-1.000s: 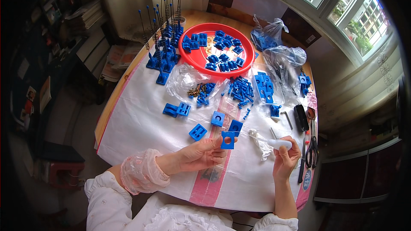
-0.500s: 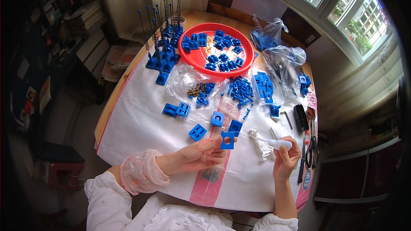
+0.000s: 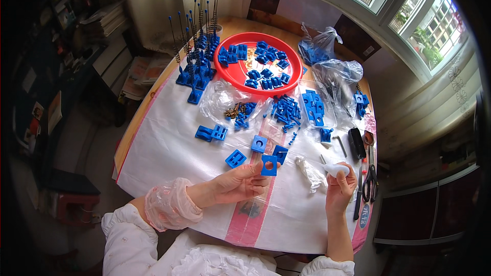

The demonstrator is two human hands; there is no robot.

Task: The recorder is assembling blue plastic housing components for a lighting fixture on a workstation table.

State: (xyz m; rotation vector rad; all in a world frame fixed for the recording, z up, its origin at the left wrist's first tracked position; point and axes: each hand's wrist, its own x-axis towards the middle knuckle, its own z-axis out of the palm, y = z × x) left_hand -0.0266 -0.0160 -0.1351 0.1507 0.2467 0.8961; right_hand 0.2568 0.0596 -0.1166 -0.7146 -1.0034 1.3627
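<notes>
Between the thumb and fingers of my left hand [image 3: 240,183] is a blue plastic plate [image 3: 269,165], square with a round hole, held up above the cloth. My right hand [image 3: 341,190] grips a white squeeze bottle [image 3: 337,169]. Its thin nozzle points left, toward the plate's upper edge; I cannot tell whether the tip touches. A crumpled white tissue [image 3: 311,175] lies beside the bottle. Just beyond the held plate lie a blue square piece [image 3: 259,144] with a round recess, a second square piece [image 3: 280,154], and a slotted blue block [image 3: 236,159].
Farther off stand a red tray [image 3: 228,75] of blue parts, a clear bag [image 3: 215,103] with screws, and a pile of blue pegs [image 3: 286,111]. Blue bases with upright springs [image 3: 196,75] rise at far left. Scissors [image 3: 370,184] and a hex key [image 3: 339,146] lie at right.
The bottle has tilted and its nozzle now reaches close to the blue plate's upper edge. The plate has shifted slightly left and up in my left hand. The view has moved a little.
</notes>
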